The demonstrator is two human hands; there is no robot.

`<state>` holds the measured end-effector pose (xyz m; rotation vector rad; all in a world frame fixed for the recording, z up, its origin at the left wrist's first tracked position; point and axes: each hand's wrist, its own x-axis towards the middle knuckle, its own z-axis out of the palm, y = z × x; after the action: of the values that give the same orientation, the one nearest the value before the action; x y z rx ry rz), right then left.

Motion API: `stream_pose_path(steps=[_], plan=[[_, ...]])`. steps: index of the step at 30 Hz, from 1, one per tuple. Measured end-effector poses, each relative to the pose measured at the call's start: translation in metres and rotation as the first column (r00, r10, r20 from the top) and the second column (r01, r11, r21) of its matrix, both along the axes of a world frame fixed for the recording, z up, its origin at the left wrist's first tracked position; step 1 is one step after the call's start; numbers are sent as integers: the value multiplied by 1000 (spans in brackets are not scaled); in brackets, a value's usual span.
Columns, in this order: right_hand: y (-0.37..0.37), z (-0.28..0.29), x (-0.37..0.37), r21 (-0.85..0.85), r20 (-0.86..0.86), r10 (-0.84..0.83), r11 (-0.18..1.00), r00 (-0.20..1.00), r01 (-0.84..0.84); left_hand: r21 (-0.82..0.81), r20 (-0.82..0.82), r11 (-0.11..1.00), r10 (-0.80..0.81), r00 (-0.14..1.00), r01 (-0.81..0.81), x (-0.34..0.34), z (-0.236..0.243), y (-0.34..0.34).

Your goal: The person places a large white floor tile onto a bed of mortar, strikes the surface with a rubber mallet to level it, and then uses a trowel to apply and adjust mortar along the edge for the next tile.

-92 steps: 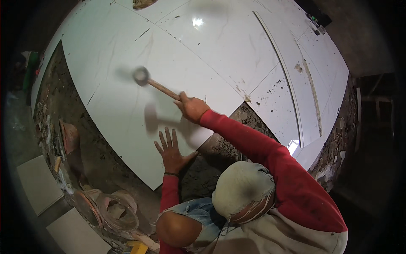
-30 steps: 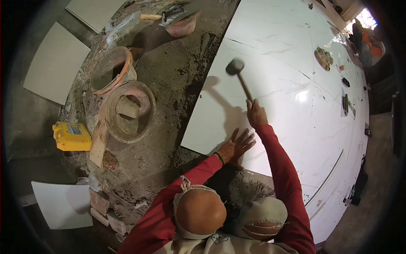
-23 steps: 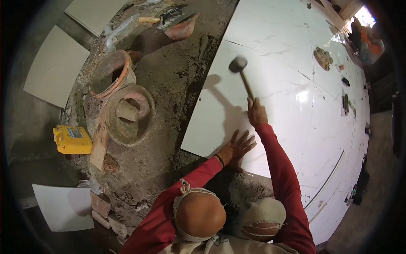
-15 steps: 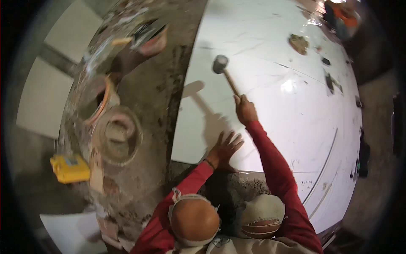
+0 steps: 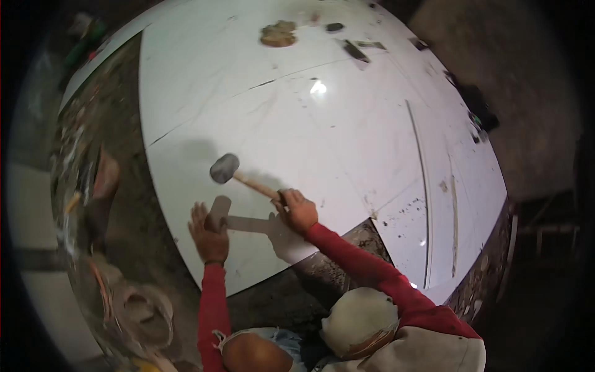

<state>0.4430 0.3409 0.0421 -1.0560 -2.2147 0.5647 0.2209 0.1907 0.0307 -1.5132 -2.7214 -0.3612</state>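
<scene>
My right hand (image 5: 297, 209) is closed round the wooden handle of a rubber mallet (image 5: 225, 168). The mallet's dark grey head hangs over a large white marble-look tile (image 5: 248, 260), and its shadow falls on the surface below. Flat on the same tile, close to its left edge, rests my left hand (image 5: 209, 235) with the fingers apart. Nothing is held in it. Thin dark veins or joint lines cross the white tiling (image 5: 347, 142) beyond both hands.
Grey mortar ground (image 5: 133, 204) borders the tile on the left, with a bucket (image 5: 142, 315) nearby. Farther off lie a brown sponge-like lump (image 5: 279, 34), a dark tool (image 5: 356, 51) and a small dark block (image 5: 334, 27). A long thin strip (image 5: 421, 186) lies at right.
My view has swung to the right. My left hand has shifted from the tile's near edge to its left side. The mallet now points left instead of away from me.
</scene>
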Motion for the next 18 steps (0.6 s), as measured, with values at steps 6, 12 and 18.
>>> stream_pose_path(steps=[6,12,18], plan=[[-4,-25,34,-2,100,-13,1000,995,14,-85,-1,993,-78,997,77,-7,2,9],[23,-3,64,-50,-119,-270,963,955,266,-133,27,978,-161,987,163,-27,3,17],[150,-48,154,25,72,-507,862,859,506,51,523,998,8,852,-40,-79,20,74]])
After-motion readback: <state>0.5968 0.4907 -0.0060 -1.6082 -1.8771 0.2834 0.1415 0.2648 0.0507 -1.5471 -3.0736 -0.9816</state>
